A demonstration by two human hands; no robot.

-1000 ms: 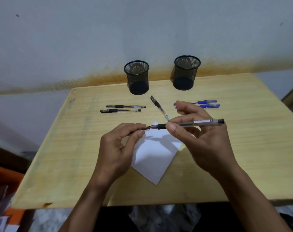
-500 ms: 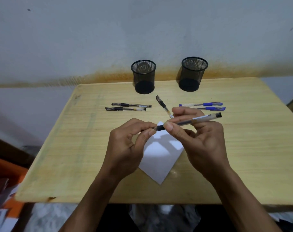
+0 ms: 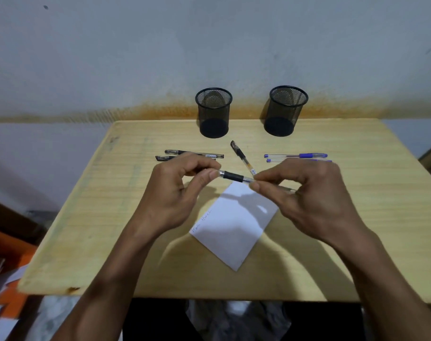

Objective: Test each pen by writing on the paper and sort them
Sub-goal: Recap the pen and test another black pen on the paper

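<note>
**Pen held between both hands above the paper**

Paper [image 3: 234,225], a white sheet turned cornerwise with faint writing near its left edge, lies on the wooden tabletop [image 3: 86,230] nearest the person. Just above it, the left hand [image 3: 177,190] pinches one end of a black-grip pen [image 3: 233,177] between thumb and fingertips, while the right hand [image 3: 305,195] pinches the clear barrel at the other end, fingers curled; the pen hangs roughly level, clear of the sheet. Beyond the hands, a third black pen [image 3: 241,157] lies slanted near the tabletop's middle. To its left, two black pens [image 3: 192,153] lie side by side, partly hidden by the left hand. To the right, two blue pens [image 3: 295,156] lie parallel. Farthest back, against the stained wall, stand the left mesh cup [image 3: 214,114] and the right mesh cup [image 3: 284,112], well apart.
</note>
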